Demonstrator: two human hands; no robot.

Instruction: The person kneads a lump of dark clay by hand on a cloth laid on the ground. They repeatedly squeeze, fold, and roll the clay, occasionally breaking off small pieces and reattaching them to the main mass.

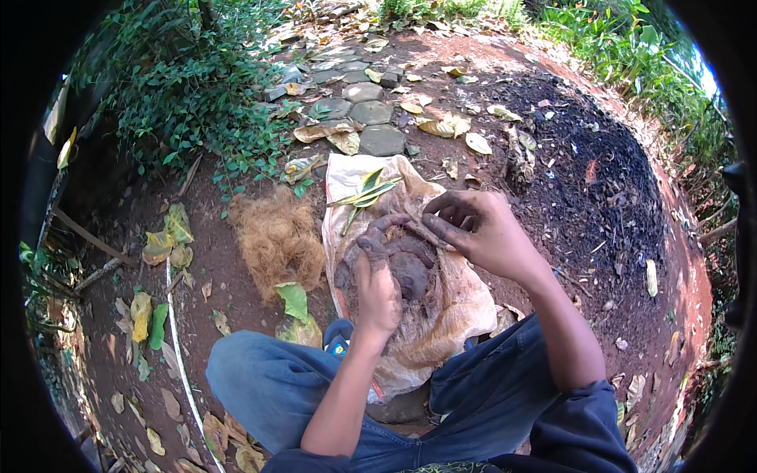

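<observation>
A pale woven plastic sack [467, 295] lies on the ground between the knees. On it rests a dark, muddy clump [409, 275], partly hidden by my left hand [378, 272], whose soil-covered fingers curl at the clump's upper left side. My right hand [473, 224], also muddy, is to the right and a little above, with thumb and forefinger brought together at the end of a thin brownish strand or fold [423, 227]; what exactly it pinches cannot be told. Several green leaves with yellow edges [369, 194] lie on the sack's upper part.
A heap of brown coconut fibre [281, 242] lies left of the sack. Hexagonal paving stones [381, 140] lead away beyond it. Dark charred soil [603, 177] spreads at the right. A white cord or pipe [180, 355] runs along the left ground, among dry leaves. Leafy shrubs [195, 88] stand upper left.
</observation>
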